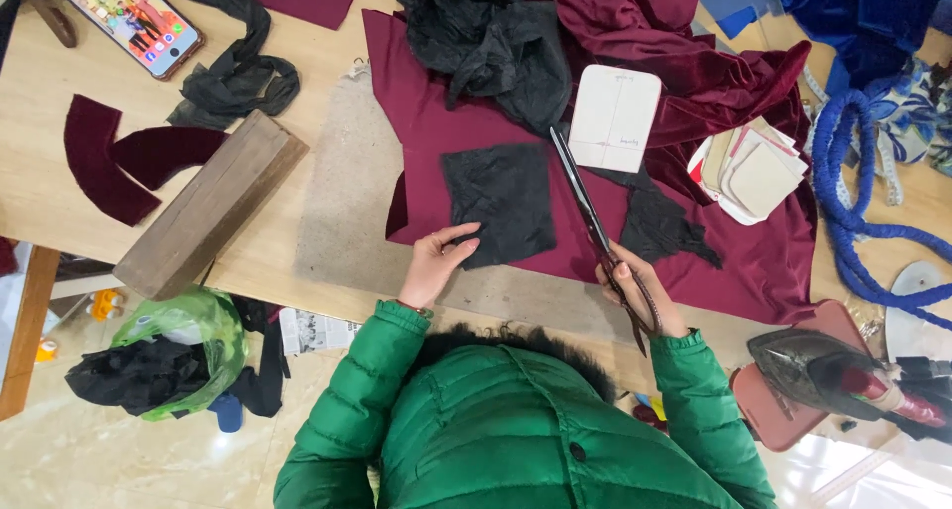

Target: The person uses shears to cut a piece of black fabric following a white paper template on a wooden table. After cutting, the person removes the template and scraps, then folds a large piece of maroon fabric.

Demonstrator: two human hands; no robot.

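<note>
Cutting station, overhead view. Left hand (434, 264): fingers spread flat, fingertips pressing the lower left corner of a square black fabric piece (501, 215), gripping nothing. The piece lies on maroon velvet cloth (426, 122) spread over the wooden table (40, 172), near the front edge. Right hand (635, 289): fingers curled closed through the handles of long scissors (595, 226), blades nearly together, tips pointing away along the right edge of the black piece. Step in hand, by judgement: trimming that right edge, or just finished with it. Next move would call for the left hand to keep the piece flat while the blades open and follow the edge without catching the velvet beneath. Also present: pale card template (614, 117), stack of card patterns (754, 172), crumpled black cloth (486, 38), wooden block (208, 207), phone (129, 18), iron (833, 375). Hard to make out: whether the blades touch the fabric; the thumb grip, hidden by the handles; the table's near edge, covered by the green jacket (516, 430).
</note>
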